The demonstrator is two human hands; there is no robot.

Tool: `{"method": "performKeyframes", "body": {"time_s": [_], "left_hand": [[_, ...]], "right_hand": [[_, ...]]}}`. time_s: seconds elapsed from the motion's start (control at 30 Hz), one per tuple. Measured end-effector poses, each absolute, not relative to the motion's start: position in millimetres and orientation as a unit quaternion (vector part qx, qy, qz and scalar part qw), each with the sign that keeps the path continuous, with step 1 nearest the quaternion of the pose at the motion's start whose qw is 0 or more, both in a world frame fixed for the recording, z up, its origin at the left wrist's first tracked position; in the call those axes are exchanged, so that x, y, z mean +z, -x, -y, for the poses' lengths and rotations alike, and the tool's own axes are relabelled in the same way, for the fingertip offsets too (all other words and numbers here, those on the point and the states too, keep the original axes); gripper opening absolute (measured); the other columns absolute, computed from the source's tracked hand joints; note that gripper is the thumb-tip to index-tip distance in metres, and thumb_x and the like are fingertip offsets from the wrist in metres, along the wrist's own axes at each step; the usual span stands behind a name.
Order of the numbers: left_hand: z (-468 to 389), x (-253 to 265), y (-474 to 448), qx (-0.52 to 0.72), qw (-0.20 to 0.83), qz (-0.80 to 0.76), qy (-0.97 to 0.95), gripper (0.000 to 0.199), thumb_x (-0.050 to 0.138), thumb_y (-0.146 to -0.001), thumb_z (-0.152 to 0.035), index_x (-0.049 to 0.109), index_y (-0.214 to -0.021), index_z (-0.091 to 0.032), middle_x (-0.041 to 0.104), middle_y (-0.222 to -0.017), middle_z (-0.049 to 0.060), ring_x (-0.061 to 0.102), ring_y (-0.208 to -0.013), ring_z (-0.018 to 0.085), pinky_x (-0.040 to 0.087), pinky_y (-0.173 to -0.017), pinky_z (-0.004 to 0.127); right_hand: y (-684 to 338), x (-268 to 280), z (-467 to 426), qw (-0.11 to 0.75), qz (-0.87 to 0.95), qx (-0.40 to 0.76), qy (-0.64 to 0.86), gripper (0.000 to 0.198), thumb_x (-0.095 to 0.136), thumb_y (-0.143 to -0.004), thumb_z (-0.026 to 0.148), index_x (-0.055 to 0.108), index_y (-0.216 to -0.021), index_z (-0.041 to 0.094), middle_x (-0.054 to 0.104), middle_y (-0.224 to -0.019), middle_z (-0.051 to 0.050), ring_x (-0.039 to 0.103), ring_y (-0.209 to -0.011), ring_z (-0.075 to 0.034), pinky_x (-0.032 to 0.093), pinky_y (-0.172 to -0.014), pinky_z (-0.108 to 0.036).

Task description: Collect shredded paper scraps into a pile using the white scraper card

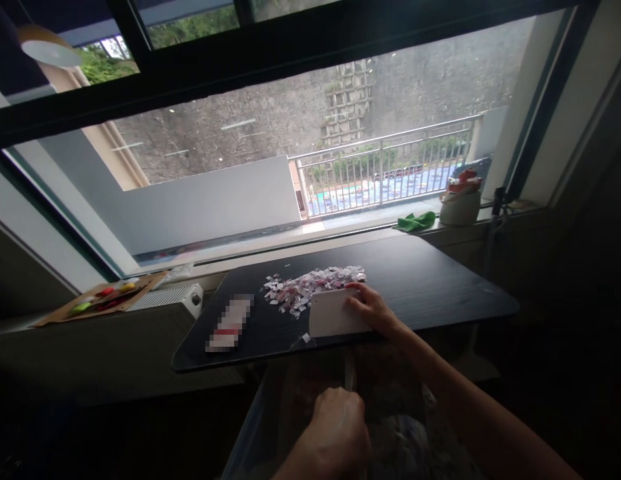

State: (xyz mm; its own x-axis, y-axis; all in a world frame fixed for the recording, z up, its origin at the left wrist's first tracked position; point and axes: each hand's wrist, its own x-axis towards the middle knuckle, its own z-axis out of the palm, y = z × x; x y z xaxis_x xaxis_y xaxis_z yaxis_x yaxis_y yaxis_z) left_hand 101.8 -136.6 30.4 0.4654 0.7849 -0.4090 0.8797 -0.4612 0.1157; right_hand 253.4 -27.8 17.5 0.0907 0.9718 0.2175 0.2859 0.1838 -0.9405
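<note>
My right hand [373,308] grips a flat white plate-like scraper [335,315], its thumb and fingers on the scraper's right end. The scraper stands on edge on the black table [430,280], beside a heap of small whitish and pinkish paper scraps [310,285]. One loose scrap [306,338] lies by the table's near edge. Below that edge, my left hand [337,423] is closed in a fist around what looks like a clear plastic bag [285,400]. Its fingers are turned away from view, and the bag's outline is dim.
A blurred-out pale item with a red band [229,325] lies at the table's left. Beyond the table stretches a window sill with a green cloth [415,221] and a white tub [460,203]. A radiator [167,300] and brown board [110,293] sit left.
</note>
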Motion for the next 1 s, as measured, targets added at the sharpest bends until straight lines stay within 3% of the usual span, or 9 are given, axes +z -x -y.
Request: {"method": "performKeyframes", "body": {"time_s": [0.5,0.8,1.0], "left_hand": [[137.9,37.6,-100.4,-0.181,0.166,-0.504,-0.828,0.033,0.043,-0.074,-0.020,0.066,-0.096,-0.011,0.065,-0.098,0.018,0.060,-0.093,0.029,0.047,-0.080,0.038],[135.0,34.9,-96.1,-0.171,0.169,-0.506,-0.829,0.033,0.043,-0.074,-0.021,0.066,-0.095,-0.011,0.065,-0.097,0.018,0.060,-0.092,0.028,0.047,-0.078,0.035],[132.6,27.3,-86.9,-0.142,0.157,-0.510,-0.834,0.029,0.042,-0.072,-0.018,0.067,-0.085,-0.016,0.068,-0.088,0.011,0.062,-0.085,0.024,0.047,-0.072,0.030]], "right_hand": [[-252.8,13.2,26.7,0.537,0.577,0.421,0.449,0.039,0.054,-0.071,0.032,0.053,-0.107,0.019,0.062,-0.076,0.000,0.059,-0.068,-0.015,0.048,-0.057,-0.024],[-257.6,16.4,34.1,0.497,0.629,0.274,0.531,0.035,0.050,-0.072,0.025,0.056,-0.106,0.018,0.055,-0.069,0.001,0.050,-0.060,-0.012,0.041,-0.053,-0.022],[-303.2,37.9,51.9,0.455,0.643,0.175,0.591,0.035,0.049,-0.073,0.029,0.057,-0.106,0.022,0.051,-0.058,0.004,0.045,-0.052,-0.011,0.037,-0.053,-0.023]]}}
